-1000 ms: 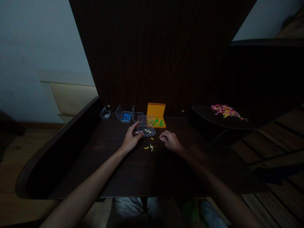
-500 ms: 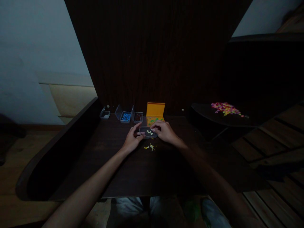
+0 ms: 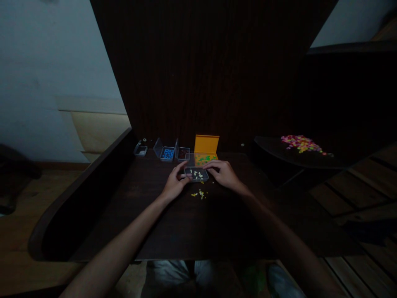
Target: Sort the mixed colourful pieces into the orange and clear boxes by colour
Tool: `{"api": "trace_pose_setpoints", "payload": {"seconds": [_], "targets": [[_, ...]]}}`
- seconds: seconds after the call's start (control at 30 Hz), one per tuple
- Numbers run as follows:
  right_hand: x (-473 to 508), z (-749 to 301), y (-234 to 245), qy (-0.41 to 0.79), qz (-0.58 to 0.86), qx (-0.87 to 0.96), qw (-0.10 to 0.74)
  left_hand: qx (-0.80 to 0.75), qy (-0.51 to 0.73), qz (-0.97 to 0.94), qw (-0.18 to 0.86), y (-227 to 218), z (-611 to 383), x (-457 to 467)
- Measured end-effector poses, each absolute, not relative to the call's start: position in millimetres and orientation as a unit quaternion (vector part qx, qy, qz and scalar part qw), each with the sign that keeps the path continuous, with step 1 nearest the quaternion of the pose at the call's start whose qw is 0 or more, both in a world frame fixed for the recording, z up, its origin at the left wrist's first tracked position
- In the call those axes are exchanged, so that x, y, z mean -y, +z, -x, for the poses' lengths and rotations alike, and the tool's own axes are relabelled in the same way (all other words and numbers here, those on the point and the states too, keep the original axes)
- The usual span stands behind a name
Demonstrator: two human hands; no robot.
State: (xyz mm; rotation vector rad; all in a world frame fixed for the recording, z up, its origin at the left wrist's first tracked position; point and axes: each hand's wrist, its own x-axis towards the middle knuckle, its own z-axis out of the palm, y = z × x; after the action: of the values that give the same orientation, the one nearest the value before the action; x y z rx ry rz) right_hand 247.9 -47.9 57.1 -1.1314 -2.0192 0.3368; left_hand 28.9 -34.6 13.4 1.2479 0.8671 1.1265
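Observation:
A small clear plastic box [image 3: 204,179] stands on the dark tabletop with several pale yellow beads [image 3: 196,174] inside. Its left end sits between the thumb and fingers of my left hand [image 3: 176,180], which grips it. At the box's right rim is my right hand [image 3: 223,174], fingers stretched forward and a little apart, with nothing visible in them. Just in front of the box lies a loose scatter of yellow and pale beads [image 3: 201,194].
Behind the box stands an open orange case [image 3: 206,143] with green pieces. To its left are open clear boxes of dark red beads [image 3: 183,154] and blue beads [image 3: 168,154], and a smaller box [image 3: 141,151]. A multicoloured bead pile [image 3: 302,143] lies on a shelf at right.
My right hand has drawn back from over the clear box to its right rim. My left hand keeps its hold. The whole view has shifted slightly.

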Motion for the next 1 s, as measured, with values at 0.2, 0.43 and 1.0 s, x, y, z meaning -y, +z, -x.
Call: {"api": "trace_pose_setpoints", "payload": {"seconds": [0.2, 0.43, 1.0], "targets": [[62, -275, 36, 0.12, 0.499, 0.777, 0.365, -0.406, 0.499, -0.52, 0.562, 16, -27, 31], [70, -276, 8, 0.108, 0.542, 0.784, 0.282, -0.444, 0.5, -0.511, 0.54, 22, -25, 30], [81, -233, 38, 0.129, 0.467, 0.785, 0.387, -0.412, 0.502, -0.526, 0.549, 17, -25, 30]]}}
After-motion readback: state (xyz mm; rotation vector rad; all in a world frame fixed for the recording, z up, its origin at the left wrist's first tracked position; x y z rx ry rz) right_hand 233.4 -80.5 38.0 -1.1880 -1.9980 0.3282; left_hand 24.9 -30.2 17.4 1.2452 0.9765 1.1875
